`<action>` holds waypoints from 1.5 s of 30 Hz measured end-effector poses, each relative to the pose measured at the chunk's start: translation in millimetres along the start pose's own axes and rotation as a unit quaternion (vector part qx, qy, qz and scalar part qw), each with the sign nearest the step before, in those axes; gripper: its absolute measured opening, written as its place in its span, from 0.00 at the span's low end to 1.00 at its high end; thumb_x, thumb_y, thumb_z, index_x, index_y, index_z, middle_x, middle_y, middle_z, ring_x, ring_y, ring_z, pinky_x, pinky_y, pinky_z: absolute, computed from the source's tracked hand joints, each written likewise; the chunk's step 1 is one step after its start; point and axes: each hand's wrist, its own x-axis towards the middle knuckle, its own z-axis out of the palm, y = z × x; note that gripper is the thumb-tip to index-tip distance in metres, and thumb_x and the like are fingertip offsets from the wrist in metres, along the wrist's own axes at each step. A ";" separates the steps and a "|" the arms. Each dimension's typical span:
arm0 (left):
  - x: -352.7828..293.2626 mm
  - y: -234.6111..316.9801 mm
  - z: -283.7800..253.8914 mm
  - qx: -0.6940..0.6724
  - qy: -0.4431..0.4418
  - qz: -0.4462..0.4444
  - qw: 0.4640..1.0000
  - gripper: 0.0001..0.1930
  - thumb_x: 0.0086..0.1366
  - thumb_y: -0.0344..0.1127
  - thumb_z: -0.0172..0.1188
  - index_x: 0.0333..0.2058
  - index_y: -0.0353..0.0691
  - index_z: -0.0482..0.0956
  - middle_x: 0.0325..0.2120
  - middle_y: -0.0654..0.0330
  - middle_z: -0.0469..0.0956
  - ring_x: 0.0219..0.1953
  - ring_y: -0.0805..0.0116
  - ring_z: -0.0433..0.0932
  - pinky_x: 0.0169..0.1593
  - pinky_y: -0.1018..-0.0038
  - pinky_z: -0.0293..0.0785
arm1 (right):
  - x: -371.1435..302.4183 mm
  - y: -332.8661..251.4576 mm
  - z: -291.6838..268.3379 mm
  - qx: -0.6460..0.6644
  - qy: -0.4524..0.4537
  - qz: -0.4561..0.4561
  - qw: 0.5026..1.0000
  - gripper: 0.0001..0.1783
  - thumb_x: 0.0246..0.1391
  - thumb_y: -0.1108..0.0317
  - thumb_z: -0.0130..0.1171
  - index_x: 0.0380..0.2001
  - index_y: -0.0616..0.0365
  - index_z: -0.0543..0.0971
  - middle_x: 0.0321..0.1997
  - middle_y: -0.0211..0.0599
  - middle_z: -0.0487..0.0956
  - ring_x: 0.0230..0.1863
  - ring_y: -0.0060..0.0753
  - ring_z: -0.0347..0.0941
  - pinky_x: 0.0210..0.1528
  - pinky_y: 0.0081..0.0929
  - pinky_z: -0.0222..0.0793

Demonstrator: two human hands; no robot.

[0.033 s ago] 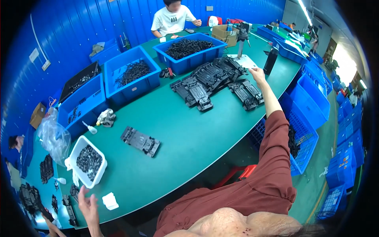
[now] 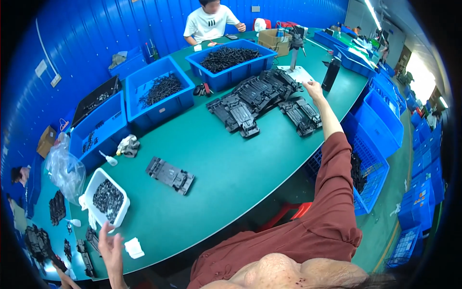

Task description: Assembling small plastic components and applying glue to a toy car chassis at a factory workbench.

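My left hand is raised at the near left with its fingers apart and nothing in them. Its fingertips are by the near end of a white plastic basin of small black parts. My right arm reaches far forward; my right hand has its fingers curled together at the right end of a pile of black plastic chassis-like frames. Whatever those fingers hold, if anything, is hidden. Two similar frames lie just below that hand. A single black frame lies alone mid-table.
Blue bins of dark parts line the table's far side. Near my right hand stand a black bottle-like cylinder and a white-based stand. A crumpled plastic bag is at left. Across the table sits another person.
My left hand has risen slightly, closer to the white basin. The right hand stays almost where it was, by the pile.
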 end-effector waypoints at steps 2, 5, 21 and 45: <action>26.2 61.6 46.4 -0.048 -0.112 -0.004 0.993 0.28 0.68 0.27 0.57 0.66 0.32 0.65 0.52 0.51 0.76 0.41 0.69 0.81 0.39 0.75 0.80 | 21.3 -3.9 22.5 0.009 -0.031 0.021 0.999 0.31 0.49 0.42 0.67 0.32 0.67 0.84 0.39 0.50 0.84 0.44 0.41 0.80 0.48 0.38 0.73; 75.1 119.3 116.4 -0.109 -0.269 0.000 0.957 0.29 0.69 0.27 0.59 0.67 0.30 0.62 0.52 0.49 0.77 0.47 0.64 0.81 0.46 0.71 0.81 | 63.0 17.1 18.2 -0.053 -0.098 0.061 0.992 0.42 0.49 0.36 0.64 0.46 0.72 0.82 0.50 0.57 0.83 0.55 0.47 0.78 0.55 0.40 0.72; 193.5 149.7 293.1 -0.071 -0.499 -0.059 0.862 0.32 0.71 0.38 0.61 0.66 0.26 0.61 0.50 0.51 0.76 0.47 0.68 0.79 0.49 0.72 0.78 | 26.3 12.4 -37.8 -0.258 -0.102 -0.009 0.961 0.41 0.62 0.34 0.49 0.39 0.71 0.83 0.40 0.63 0.83 0.49 0.59 0.81 0.52 0.47 0.73; 75.2 218.2 570.9 -0.294 -0.390 -0.127 0.863 0.04 0.60 0.29 0.59 0.28 0.35 0.78 0.21 0.58 0.76 0.23 0.67 0.77 0.21 0.71 0.73 | -179.0 -1.9 -72.6 0.224 -0.297 0.065 0.926 0.23 0.57 0.73 0.63 0.56 0.65 0.76 0.51 0.33 0.79 0.52 0.26 0.74 0.56 0.25 0.69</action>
